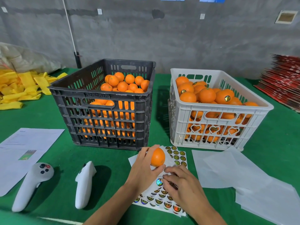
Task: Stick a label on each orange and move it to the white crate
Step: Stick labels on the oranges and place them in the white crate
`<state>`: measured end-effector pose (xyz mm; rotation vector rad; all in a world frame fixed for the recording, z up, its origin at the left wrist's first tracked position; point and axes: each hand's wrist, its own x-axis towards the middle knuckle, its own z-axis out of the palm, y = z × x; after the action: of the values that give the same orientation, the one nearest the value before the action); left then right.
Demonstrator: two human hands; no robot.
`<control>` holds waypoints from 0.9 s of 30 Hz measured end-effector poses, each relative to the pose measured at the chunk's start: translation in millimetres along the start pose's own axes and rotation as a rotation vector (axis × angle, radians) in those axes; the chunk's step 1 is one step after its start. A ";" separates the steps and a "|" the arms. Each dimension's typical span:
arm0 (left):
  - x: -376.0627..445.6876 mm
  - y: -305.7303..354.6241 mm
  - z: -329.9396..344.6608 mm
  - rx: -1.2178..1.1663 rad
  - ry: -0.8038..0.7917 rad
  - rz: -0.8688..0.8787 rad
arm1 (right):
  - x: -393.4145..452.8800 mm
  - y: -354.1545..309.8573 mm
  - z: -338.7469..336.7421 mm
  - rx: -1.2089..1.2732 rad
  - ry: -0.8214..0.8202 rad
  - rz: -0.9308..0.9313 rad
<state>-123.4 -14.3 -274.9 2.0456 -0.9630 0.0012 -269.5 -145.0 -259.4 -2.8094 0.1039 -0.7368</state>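
Observation:
My left hand grips an orange just above the sticker sheet lying on the green table. Fingertips of my right hand press on the sheet beside a round shiny label; whether a label is pinched between them is hidden. The black crate at centre holds several oranges. Standing to the right, the white crate holds several oranges, some with labels showing.
Two white hand controllers lie at the front left. A printed paper lies further left, white backing sheets at right. Yellow foam nets are heaped at the back left, red cartons at the far right.

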 end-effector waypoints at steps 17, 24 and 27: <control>1.3 0.5 -0.3 -0.071 0.008 -0.039 | 4.3 -15.3 2.0 0.199 -0.121 0.104; 2.7 -8.5 5.1 -0.055 0.022 -0.022 | 5.8 -7.7 11.8 0.443 -0.157 0.204; 3.0 -7.4 4.6 -0.058 0.027 -0.017 | 6.9 -8.9 7.7 0.478 -0.198 0.243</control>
<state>-118.2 -16.9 -282.0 1.9957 -0.9187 -0.0075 -259.6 -135.7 -260.4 -2.3411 0.2001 -0.3641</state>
